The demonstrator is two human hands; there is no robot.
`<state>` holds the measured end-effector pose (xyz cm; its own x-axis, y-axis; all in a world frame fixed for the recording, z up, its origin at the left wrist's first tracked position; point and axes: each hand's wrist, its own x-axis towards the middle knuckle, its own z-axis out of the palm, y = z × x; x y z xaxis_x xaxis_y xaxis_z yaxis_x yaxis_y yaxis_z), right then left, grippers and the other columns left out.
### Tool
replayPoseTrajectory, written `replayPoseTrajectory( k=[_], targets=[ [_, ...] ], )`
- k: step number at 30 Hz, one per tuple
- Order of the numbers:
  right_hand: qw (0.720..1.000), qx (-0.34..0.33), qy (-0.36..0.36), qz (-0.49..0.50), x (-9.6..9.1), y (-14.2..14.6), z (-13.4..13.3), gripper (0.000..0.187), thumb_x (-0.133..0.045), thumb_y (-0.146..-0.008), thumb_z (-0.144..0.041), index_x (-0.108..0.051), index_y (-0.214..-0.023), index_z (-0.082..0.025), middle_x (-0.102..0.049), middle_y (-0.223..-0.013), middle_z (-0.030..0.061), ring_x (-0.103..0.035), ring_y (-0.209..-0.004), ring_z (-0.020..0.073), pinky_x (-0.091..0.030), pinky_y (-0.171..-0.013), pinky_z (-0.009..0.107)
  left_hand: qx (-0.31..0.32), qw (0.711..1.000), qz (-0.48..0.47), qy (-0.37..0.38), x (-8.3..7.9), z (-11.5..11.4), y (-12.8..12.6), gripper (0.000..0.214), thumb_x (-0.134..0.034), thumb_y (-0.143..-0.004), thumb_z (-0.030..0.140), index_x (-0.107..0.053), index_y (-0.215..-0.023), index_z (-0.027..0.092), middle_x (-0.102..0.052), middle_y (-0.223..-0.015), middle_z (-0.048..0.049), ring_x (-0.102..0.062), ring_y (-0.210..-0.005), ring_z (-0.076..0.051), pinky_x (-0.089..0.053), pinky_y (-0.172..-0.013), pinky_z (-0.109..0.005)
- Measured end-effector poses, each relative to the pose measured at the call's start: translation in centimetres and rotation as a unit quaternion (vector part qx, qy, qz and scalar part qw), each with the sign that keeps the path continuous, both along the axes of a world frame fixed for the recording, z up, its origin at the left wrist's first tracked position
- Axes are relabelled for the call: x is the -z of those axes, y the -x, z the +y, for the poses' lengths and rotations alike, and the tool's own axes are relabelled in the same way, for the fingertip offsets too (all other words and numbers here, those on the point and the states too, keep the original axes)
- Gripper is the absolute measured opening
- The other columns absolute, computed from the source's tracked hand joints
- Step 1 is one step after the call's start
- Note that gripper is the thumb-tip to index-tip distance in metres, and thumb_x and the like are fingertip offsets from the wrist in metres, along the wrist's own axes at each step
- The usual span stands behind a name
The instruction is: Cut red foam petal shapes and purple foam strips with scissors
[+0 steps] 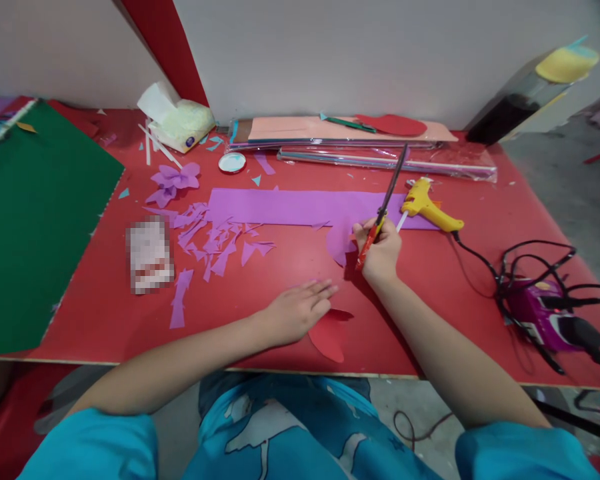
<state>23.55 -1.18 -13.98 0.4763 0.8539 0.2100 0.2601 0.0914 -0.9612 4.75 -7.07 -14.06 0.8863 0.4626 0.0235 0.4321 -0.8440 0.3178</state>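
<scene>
A: Right hand (380,253)?

B: Fingers wrapped round the scissors (383,209), blades pointing away from the body, above the purple strip (280,207) on the bench (290,260).

A: Left hand (300,310)?

B: Palm down, fingers extended, gripping nothing visible. Red paper piece (333,337) lies at the thumb side, near the bench's front edge; cannot tell whether they touch.

A: Nearby?

B: Purple scraps (223,243) to the left; yellow glue gun (433,211) at the strip's right end.

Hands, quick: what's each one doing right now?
Left hand: open, fingers extended, by the red paper.
Right hand: closed, holding the scissors.
</scene>
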Motion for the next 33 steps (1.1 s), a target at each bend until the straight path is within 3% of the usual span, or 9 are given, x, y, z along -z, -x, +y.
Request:
replayPoseTrajectory(
  k=[7,12,14,16,20,23,27,30,33],
  targets=[
    [0.999,0.021,0.008,0.029,-0.4,0.2,-0.3,0.02,-0.061,-0.068,-0.032,-0.043,-0.069,-0.022,-0.045,-0.056,-0.0066,-0.047,-0.046,0.0086,-0.043,-0.045,0.022,-0.141,0.988,0.055,0.005,-0.4,1.8,4.6,0.045,-0.021,-0.091,0.013,-0.034,-0.133,0.007,-0.035,-0.142,-0.013,-0.022,-0.135,-0.025,-0.019,-0.11,-0.048],
    [0.999,0.019,-0.001,0.032,-0.3,0.1,-0.2,0.02,-0.062,-0.068,-0.03,-0.044,-0.068,-0.021,-0.046,-0.059,-0.0059,-0.046,-0.047,0.0081,-0.043,-0.043,0.021,-0.293,0.953,0.075,0.024,-1.5,3.6,8.6,0.044,-0.02,-0.092,0.018,-0.031,-0.133,0.007,-0.034,-0.141,-0.0177,-0.022,-0.135,-0.029,-0.012,-0.105,-0.063],
    [0.999,0.02,-0.009,0.025,-0.3,0.1,-0.2,0.02,-0.063,-0.067,-0.029,-0.044,-0.066,-0.021,-0.046,-0.058,-0.0059,-0.046,-0.047,0.0078,-0.043,-0.044,0.021,-0.277,0.958,0.078,0.022,-2.5,4.0,9.4,0.039,-0.022,-0.092,0.021,-0.042,-0.124,0.009,-0.034,-0.142,-0.0157,-0.021,-0.135,-0.029,-0.006,-0.105,-0.064],
    [0.999,0.025,-0.015,0.026,-0.3,0.1,-0.1,0.02,-0.063,-0.067,-0.028,-0.044,-0.066,-0.021,-0.044,-0.057,-0.0065,-0.045,-0.046,0.0074,-0.042,-0.044,0.021,-0.22,0.973,0.06,0.016,-3.6,4.3,9.3,0.037,-0.022,-0.092,0.02,-0.044,-0.121,0.011,-0.035,-0.142,-0.0133,-0.019,-0.136,-0.024,-0.005,-0.108,-0.059],
    [0.999,0.027,-0.016,0.04,-0.4,-0.1,-0.1,0.018,-0.062,-0.067,-0.027,-0.045,-0.067,-0.021,-0.045,-0.058,-0.0066,-0.043,-0.045,0.0072,-0.042,-0.045,0.021,-0.121,0.992,0.031,0.0,-4.9,4.9,6.1,0.034,-0.023,-0.091,0.015,-0.051,-0.11,0.008,-0.03,-0.143,-0.0167,-0.017,-0.137,-0.022,-0.011,-0.112,-0.051],
    [0.999,0.011,0.006,0.045,-0.4,-0.5,0.0,0.017,-0.063,-0.065,-0.027,-0.047,-0.068,-0.021,-0.047,-0.059,-0.0063,-0.045,-0.047,0.0074,-0.043,-0.047,0.022,-0.06,0.998,0.031,0.004,-4.4,6.3,2.5,0.033,-0.025,-0.091,0.015,-0.055,-0.099,0.006,-0.025,-0.144,-0.0195,-0.014,-0.137,-0.023,-0.016,-0.112,-0.045],
    [0.998,-0.023,0.039,0.051,-0.5,-1.0,0.2,0.015,-0.061,-0.062,-0.022,-0.047,-0.068,-0.021,-0.047,-0.057,-0.0069,-0.045,-0.046,0.0077,-0.043,-0.047,0.022,-0.044,0.998,0.034,0.01,-2.9,9.0,-1.1,0.037,-0.021,-0.092,0.015,-0.053,-0.108,0.005,-0.026,-0.145,-0.0188,-0.016,-0.137,-0.021,-0.017,-0.112,-0.042],
    [0.998,-0.032,0.043,0.027,-0.6,-1.3,0.1,0.014,-0.059,-0.061,-0.021,-0.046,-0.068,-0.02,-0.045,-0.056,-0.0073,-0.042,-0.045,0.0073,-0.041,-0.045,0.021,-0.052,0.997,0.054,0.016,-1.7,10.1,-2.0,0.041,-0.021,-0.091,0.013,-0.041,-0.125,0.002,-0.031,-0.142,-0.0203,-0.025,-0.135,-0.021,-0.018,-0.111,-0.043],
    [0.996,-0.038,0.071,-0.033,-0.9,-1.7,0.1,0.012,-0.056,-0.061,-0.021,-0.045,-0.067,-0.021,-0.043,-0.053,-0.0077,-0.039,-0.043,0.008,-0.038,-0.044,0.022,-0.044,0.998,0.05,-0.007,-1.2,9.9,-1.3,0.044,-0.02,-0.09,0.012,-0.037,-0.129,0.0,-0.032,-0.141,-0.0197,-0.024,-0.135,-0.02,-0.014,-0.112,-0.041]
  ],
)
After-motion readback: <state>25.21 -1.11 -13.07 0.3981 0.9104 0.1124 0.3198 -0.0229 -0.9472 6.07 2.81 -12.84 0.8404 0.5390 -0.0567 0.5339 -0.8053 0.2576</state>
